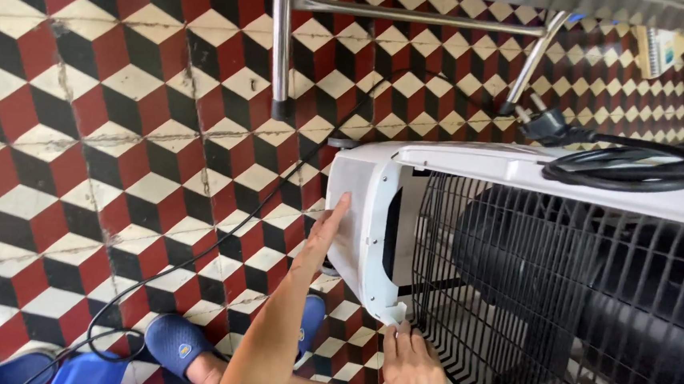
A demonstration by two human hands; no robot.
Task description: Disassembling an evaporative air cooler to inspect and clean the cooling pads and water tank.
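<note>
Far left it's all floor (pixel 82 118): tiles in red, black and cream laid out like tumbling cubes, with cracks running through some of the grout. Down at the bottom edge a blue slipper (pixel 177 344) sits on a foot, with something blue and rounded beside it in the bottom left corner that I can't identify. A thin black cable (pixel 218 243) snakes across the tiles from near the slipper up toward the fan housing.

Next over, the left hand (pixel 325 232) comes up from the bottom edge, arm stretched, fingers straight and together, palm pressed flat against the left side wall of the white fan housing (pixel 357 209). It's open, not curled around anything, just touching the plastic. A second blue slipper peeks out behind that forearm.

Above that stands a shiny metal frame (pixel 282 43), one leg planted on the floor and a crossbar running right along the top edge.

The right hand (pixel 414 369) is at the bottom edge, fingertips up at the lower corner of the housing, where the white plastic meets the black wire grille (pixel 559 295). Fingers look loosely extended and touching that corner; can't tell if it's actually gripping.

The housing lies on the floor on the right side, grille facing up, dark motor visible behind the bars. A thick black power cord (pixel 641 165) with its plug lies coiled on the top edge of the housing.
</note>
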